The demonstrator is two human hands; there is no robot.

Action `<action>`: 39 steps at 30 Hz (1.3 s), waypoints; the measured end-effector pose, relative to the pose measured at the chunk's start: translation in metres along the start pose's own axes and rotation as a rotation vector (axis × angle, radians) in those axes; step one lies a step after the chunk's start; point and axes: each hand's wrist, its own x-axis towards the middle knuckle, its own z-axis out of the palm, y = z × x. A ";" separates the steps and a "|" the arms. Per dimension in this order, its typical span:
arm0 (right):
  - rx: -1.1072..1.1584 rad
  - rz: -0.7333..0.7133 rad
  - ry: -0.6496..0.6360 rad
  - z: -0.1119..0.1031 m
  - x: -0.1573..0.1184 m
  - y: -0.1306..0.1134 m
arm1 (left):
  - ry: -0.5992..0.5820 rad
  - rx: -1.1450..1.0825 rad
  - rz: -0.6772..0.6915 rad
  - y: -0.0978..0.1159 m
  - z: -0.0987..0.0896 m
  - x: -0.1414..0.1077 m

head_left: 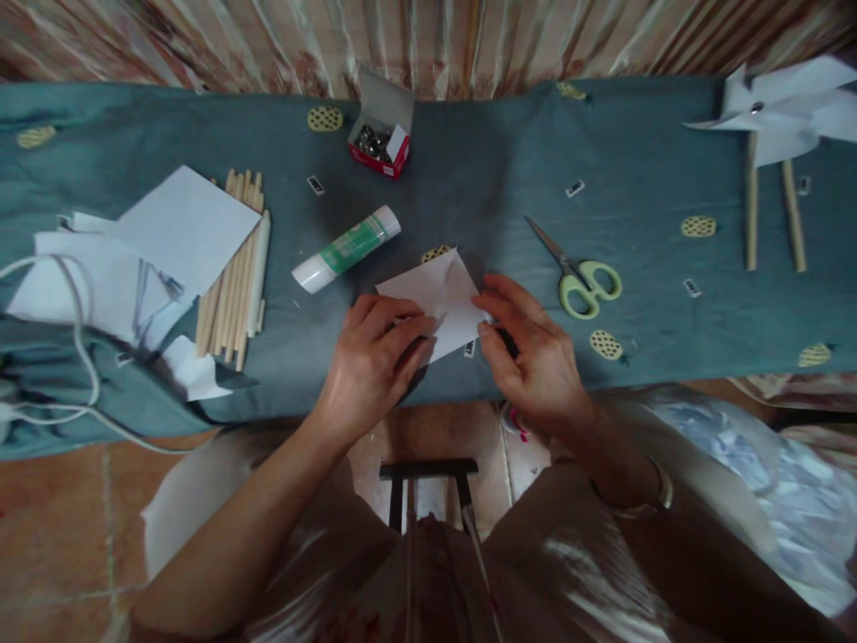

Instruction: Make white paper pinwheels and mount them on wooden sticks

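Note:
A square sheet of white paper (459, 290) lies on the teal cloth in front of me, with crease or cut lines near its middle. My left hand (375, 353) rests over its left part, fingers bent and pressed together on the paper. At the right corner, my right hand (539, 353) pinches the sheet's edge between thumb and fingertips. A green-and-white glue stick (352, 248) lies just beyond my left hand. Scissors with light green handles (582, 281) lie to the right, blades apart from the paper.
An open small box of metal pins (378, 147) stands at the back. On the left are wooden sticks (231, 286), white paper sheets (184, 223) and a white cable (80, 330). White paper pinwheels (783, 107) on sticks lie at the far right.

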 end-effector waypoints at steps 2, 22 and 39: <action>-0.007 0.001 0.002 -0.001 -0.001 0.000 | 0.022 -0.009 0.004 0.000 -0.003 0.000; 0.070 -0.024 -0.022 -0.007 -0.007 -0.009 | -0.078 0.174 0.165 0.012 0.006 -0.005; 0.189 -0.039 -0.194 -0.015 0.000 -0.005 | -0.065 0.075 0.166 0.014 -0.001 -0.015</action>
